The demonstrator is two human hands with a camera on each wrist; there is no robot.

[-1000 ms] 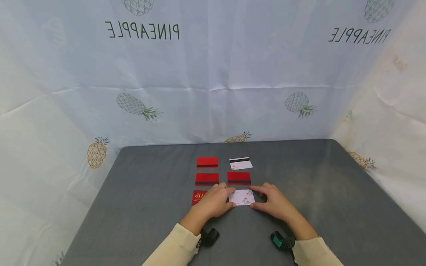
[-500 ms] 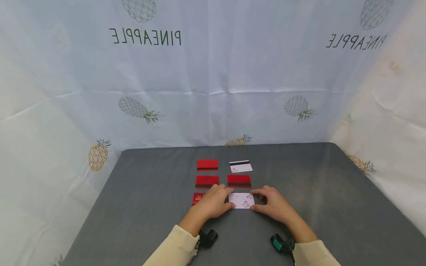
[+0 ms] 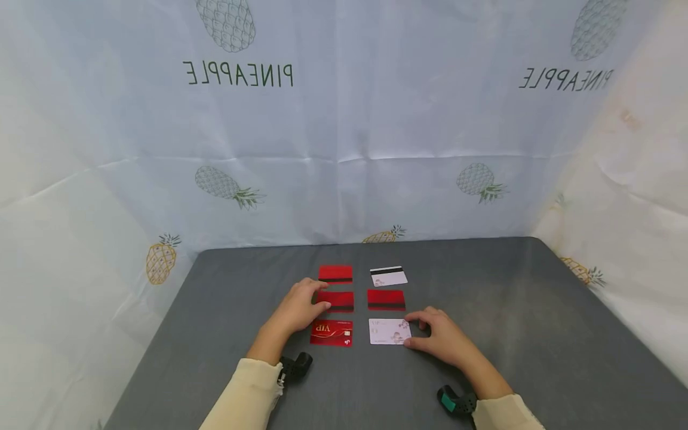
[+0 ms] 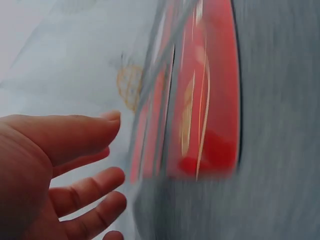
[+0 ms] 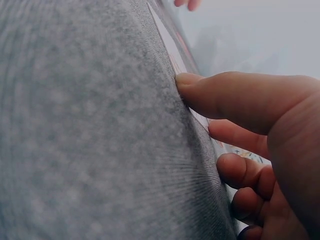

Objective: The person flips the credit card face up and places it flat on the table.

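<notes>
A white VIP card (image 3: 387, 332) with a flower print lies flat at the front of the right column. My right hand (image 3: 443, 340) holds its right end, thumb at the near corner and forefinger at the far one. My left hand (image 3: 290, 310) is at the left of the red cards, thumb and fingers apart with nothing between them. In the head view its fingertips overlap the edges of the middle red card (image 3: 343, 302) and back red card (image 3: 335, 272); whether they touch cannot be told. In front lies a red VIP card (image 4: 212, 115), face up.
Behind the white card lie a red card (image 3: 386, 300) with a dark stripe and, farther back, a tilted white card (image 3: 389, 277) with a black stripe. All lie on a grey table (image 3: 258, 269). A pineapple-print curtain (image 3: 344, 197) stands behind it.
My left hand has let go of the white card's left end and moved left and back, uncovering the front red card. The right hand stays at the white card. The head view has tilted up slightly.
</notes>
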